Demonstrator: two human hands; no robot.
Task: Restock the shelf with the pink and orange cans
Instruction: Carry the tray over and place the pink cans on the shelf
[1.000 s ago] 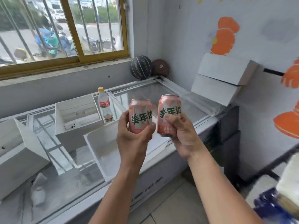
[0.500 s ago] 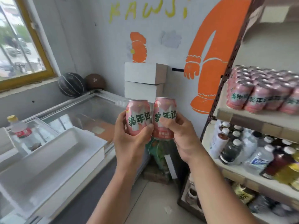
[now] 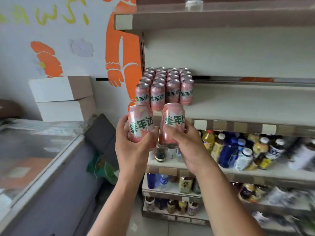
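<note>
My left hand [image 3: 133, 150] grips one pink can [image 3: 140, 122] with green lettering. My right hand [image 3: 186, 147] grips a second pink can [image 3: 173, 121] beside it, the two cans nearly touching. Both are held upright just below and in front of the grey shelf board [image 3: 238, 106]. On that board's left end stands a block of several identical pink cans [image 3: 164, 86] in rows. The board's right part is bare.
Lower shelves [image 3: 255, 172] hold several bottles of drinks. A glass-topped chest freezer [image 3: 39, 150] stands at the left. Two white cardboard boxes [image 3: 63, 97] are stacked against the painted wall. An upper shelf [image 3: 213, 19] runs overhead.
The view has swung right from the freezer to the shelf. Both hands keep their cans and have come close to the shelf with the stocked cans.
</note>
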